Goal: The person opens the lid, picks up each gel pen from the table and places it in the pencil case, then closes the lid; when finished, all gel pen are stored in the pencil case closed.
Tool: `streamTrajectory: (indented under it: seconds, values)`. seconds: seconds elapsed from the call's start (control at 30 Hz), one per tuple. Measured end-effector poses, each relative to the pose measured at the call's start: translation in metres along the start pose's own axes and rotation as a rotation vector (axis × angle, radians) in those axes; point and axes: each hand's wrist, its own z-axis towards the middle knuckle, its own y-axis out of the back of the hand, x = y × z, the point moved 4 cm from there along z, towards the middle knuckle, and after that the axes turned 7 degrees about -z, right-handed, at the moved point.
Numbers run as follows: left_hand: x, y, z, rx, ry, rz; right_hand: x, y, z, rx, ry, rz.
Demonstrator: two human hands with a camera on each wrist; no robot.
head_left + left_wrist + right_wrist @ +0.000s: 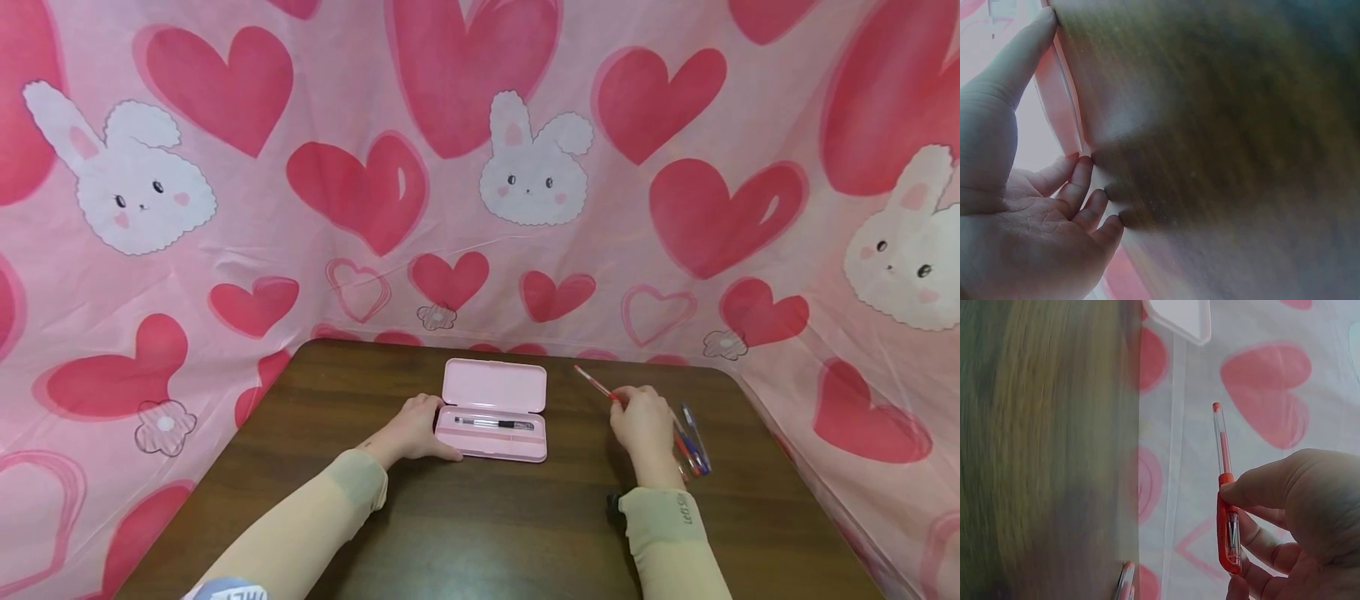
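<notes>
A pink pencil case [491, 448] lies with its lid [495, 385] raised at the middle of the table. One clear pen with a black grip [495, 423] lies inside its rear compartment. My left hand [412, 429] is at the case's left side, thumb at the front corner and fingers along the side; the left wrist view shows the hand [1035, 206] touching the case's edge [1063, 94]. To the right, my right hand [645, 425] pinches a red pen [1229, 506] by its grip end, above the table, its clear barrel pointing toward the case.
Beside and partly behind the right hand lie several loose pens [697, 454], blue, red and clear. The wooden table [480, 517] ends at a pink cloth [360, 283] with hearts and rabbits, which rises behind and at both sides.
</notes>
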Motion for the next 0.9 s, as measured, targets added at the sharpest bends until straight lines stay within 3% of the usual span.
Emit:
streamTrajectory:
  seconds: [0.6,0.9]
  values:
    - [0.002,0.0,0.0,0.014,0.025,-0.004,0.067,-0.021,-0.006,-0.008,0.115,0.006]
    - [0.002,0.001,0.0,0.009,0.017,-0.008,0.089,-0.036,-0.013,-0.008,0.189,0.007]
